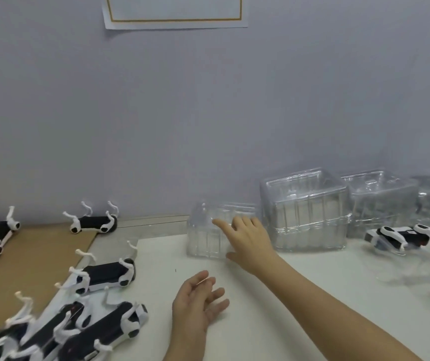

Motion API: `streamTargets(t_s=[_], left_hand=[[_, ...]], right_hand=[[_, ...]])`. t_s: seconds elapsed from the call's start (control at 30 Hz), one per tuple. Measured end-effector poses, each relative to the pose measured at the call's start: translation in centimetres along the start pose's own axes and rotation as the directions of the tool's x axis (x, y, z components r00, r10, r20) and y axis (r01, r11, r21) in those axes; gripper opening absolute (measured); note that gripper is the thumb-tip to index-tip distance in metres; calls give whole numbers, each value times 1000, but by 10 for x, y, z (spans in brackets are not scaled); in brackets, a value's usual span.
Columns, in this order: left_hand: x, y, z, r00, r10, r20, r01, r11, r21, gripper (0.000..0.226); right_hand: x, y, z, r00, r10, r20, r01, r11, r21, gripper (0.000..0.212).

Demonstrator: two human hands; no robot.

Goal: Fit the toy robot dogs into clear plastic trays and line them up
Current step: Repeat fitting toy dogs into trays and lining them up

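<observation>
**A:** Where is the work held at this moment?

**B:** The right hand (247, 243) is stretched out over a single clear tray (203, 238), which stands near the back edge of the worktop (286, 295), about its middle. The fingers are spread and straight and nothing is gripped. Whether the tray is touched cannot be told. The left hand (198, 303) is laid loose and empty nearer the front edge.

**A:** And the dogs?

**B:** The toy robot dogs (107, 274) are laid on their backs, legs up, toward the left edge. Some are on a cardboard sheet (34, 259) and some on the bare worktop. One packed dog (401, 237), seemingly already in a tray, is seen near the right edge.

**A:** What can be expected to go wrong?

**B:** The tray is judged to be thin and light. If it is caught by one side only, it may be squeezed out of shape or skidded away toward the back edge. A tall stack of trays (305, 212) is set just beside it on the right, so the stack may be knocked or dragged askew when the single tray is drawn off.

**A:** And with the dogs themselves?

**B:** The thin legs are crowded together at the front left corner. One leg may be snagged on another when a dog is lifted. A leg may also be forced if the dog is pressed into the tray out of line with its moulding.
</observation>
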State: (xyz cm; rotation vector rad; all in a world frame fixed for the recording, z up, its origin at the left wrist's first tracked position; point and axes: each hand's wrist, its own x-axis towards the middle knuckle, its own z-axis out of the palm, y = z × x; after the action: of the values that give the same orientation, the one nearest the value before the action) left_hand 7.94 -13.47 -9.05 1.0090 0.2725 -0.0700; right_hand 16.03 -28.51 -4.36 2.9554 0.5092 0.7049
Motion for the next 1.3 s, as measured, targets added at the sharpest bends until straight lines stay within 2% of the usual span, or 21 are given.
streamTargets(t_s=[0.1, 0.17, 0.23, 0.33, 0.43, 0.53, 0.6, 0.77, 1.13, 1.2, 1.3], left_hand=[[4, 2, 1, 999, 20, -38, -22, 998, -51, 28], [4, 4, 2, 999, 38, -33, -39, 998, -45, 37], [3, 10, 3, 997, 78, 8, -78, 997, 16, 38], [2, 30, 10, 971, 214, 108, -224, 970, 90, 42], [3, 47, 19, 929, 337, 154, -351, 934, 72, 30], [4, 53, 24, 916, 343, 207, -360, 931, 51, 23], [5, 53, 26, 912, 327, 250, -354, 933, 71, 20], [10, 55, 23, 911, 289, 293, -327, 941, 90, 19], [12, 49, 24, 932, 229, 280, -229, 973, -31, 9], [11, 51, 26, 937, 247, 248, -257, 966, 7, 8], [10, 52, 31, 913, 367, 181, -398, 899, 183, 2]], right_hand=[[-11, -6, -13, 986, -31, -164, 54, 989, 135, 79], [-19, -13, -21, 947, 16, -320, 61, 972, 227, 80], [-26, -21, -32, 921, 125, -369, 19, 931, 363, 79], [-34, -30, -50, 912, 307, -271, -91, 797, 597, 82], [-39, -30, -57, 933, 328, -150, -122, 677, 726, 84], [-42, -23, -56, 934, 350, -65, -146, 544, 826, 81], [-43, -19, -56, 930, 366, -34, -157, 480, 863, 73], [-42, -10, -55, 925, 380, -31, -132, 395, 909, 64], [-38, -4, -52, 938, 346, -27, -97, 336, 937, 58], [-38, -4, -52, 934, 356, -26, -99, 327, 940, 56], [-38, -6, -54, 926, 375, -45, -91, 337, 937, 54]])
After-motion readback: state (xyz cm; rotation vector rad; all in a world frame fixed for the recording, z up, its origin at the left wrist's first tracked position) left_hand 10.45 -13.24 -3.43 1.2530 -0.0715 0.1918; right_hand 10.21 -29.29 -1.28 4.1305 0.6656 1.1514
